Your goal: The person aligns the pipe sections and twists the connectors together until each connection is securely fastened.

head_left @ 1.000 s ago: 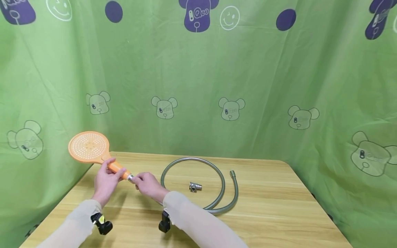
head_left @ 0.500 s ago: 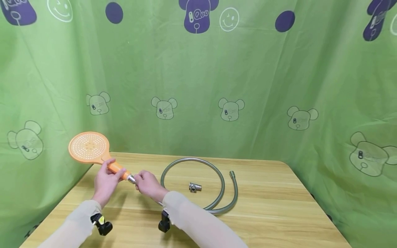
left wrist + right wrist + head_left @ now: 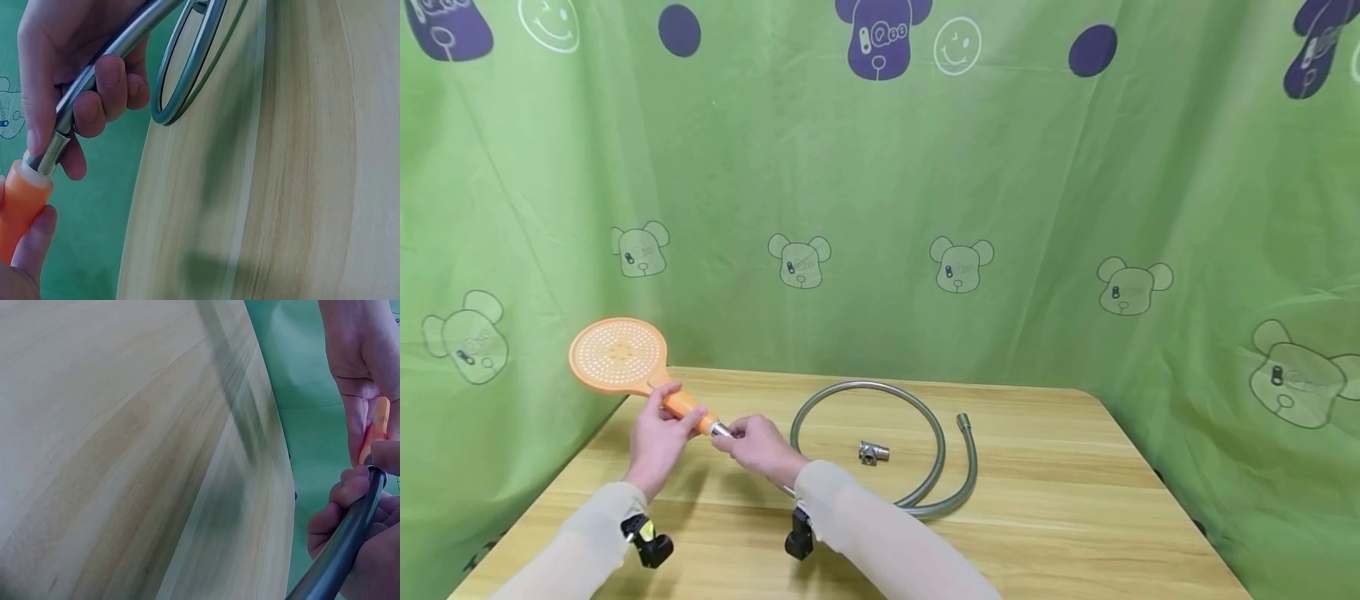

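Note:
An orange shower head (image 3: 619,354) with a white, perforated face is held up over the table's far left corner. My left hand (image 3: 657,437) grips its handle, thumb along the near side. At the handle's lower end, my right hand (image 3: 762,446) pinches the silver nut (image 3: 55,153) of a grey shower hose (image 3: 119,47) between thumb and fingers. In the left wrist view the nut meets the white collar (image 3: 39,178) of the orange handle (image 3: 22,209). The hose runs back through my right hand's curled fingers, and the right wrist view shows it passing beneath the palm.
The hose lies looped on the wooden table (image 3: 1045,492), its free end (image 3: 963,422) pointing toward the back. A small chrome tee fitting (image 3: 872,452) sits inside the loop. A green patterned curtain (image 3: 880,325) surrounds the table's back and sides.
My right fingers slid back off the nut, baring more of it, and are now forward around it again. My left hand and the shower head keep nearly the same place.

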`<state>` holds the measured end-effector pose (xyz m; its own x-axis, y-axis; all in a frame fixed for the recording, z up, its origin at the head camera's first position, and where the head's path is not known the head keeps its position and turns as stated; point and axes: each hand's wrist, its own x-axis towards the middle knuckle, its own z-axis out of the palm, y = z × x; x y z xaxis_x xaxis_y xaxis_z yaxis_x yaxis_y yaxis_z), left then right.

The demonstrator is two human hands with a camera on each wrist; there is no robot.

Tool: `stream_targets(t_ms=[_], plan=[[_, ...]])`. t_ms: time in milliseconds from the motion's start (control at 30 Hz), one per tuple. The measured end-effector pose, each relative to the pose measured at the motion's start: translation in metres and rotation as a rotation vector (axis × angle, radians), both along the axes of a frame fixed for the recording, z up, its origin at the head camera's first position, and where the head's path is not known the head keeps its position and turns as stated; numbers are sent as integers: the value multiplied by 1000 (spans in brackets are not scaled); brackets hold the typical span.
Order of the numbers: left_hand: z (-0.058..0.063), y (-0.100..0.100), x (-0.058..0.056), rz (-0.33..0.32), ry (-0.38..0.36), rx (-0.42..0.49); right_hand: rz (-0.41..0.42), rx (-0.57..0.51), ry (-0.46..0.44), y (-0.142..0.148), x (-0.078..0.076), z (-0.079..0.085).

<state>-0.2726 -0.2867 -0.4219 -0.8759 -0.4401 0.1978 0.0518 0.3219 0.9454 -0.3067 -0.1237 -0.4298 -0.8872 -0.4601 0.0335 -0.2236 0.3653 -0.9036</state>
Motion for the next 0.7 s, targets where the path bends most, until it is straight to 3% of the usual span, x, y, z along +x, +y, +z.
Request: stream_targets(t_ms=[200, 433, 700], plan=[[3, 2, -1, -4, -4, 22, -15, -24, -28, 2, 0, 0], [3, 4, -2, -7, 9, 45, 7, -34, 0, 2, -2, 0], [2, 2, -4, -17, 19, 62, -20, -82, -60, 0, -1, 1]])
